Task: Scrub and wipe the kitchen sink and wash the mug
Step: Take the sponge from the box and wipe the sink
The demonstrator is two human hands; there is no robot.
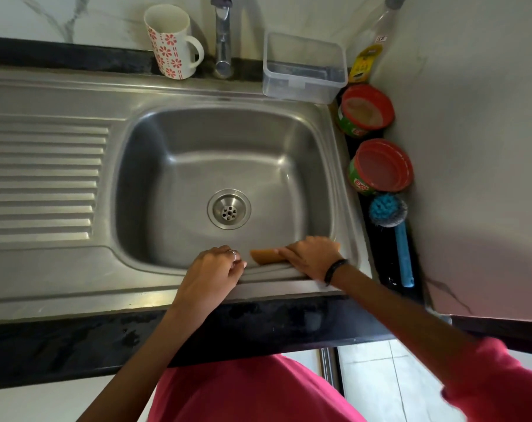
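The dark bench [75, 339] runs along the near side and up the right side to the wall. The steel sink [45, 269] fills most of it. Its ribbed draining part lies on the left and the deep bowl sits on the right, with the drain [229, 209] in the middle of the bowl floor. The bowl has nothing in it, so there is lots of room inside.

The mug [170, 41], white with red flowers, stands upright on the far edge, just left of the tap [222, 41]. A clear plastic box [304, 68] sits right of the tap. Down the narrow right strip stand a bottle [371, 47], two red and green tubs [366, 111] and a blue brush [391, 220], all close to the wall.

The right hand [311, 257] lies on the near rim of the bowl. Its fingers are straight and together, pressing flat on a brown sponge [263, 257]. The left hand [211, 274] rests on the same rim, just left of the sponge. Its fingers curl down loosely and hold nothing.
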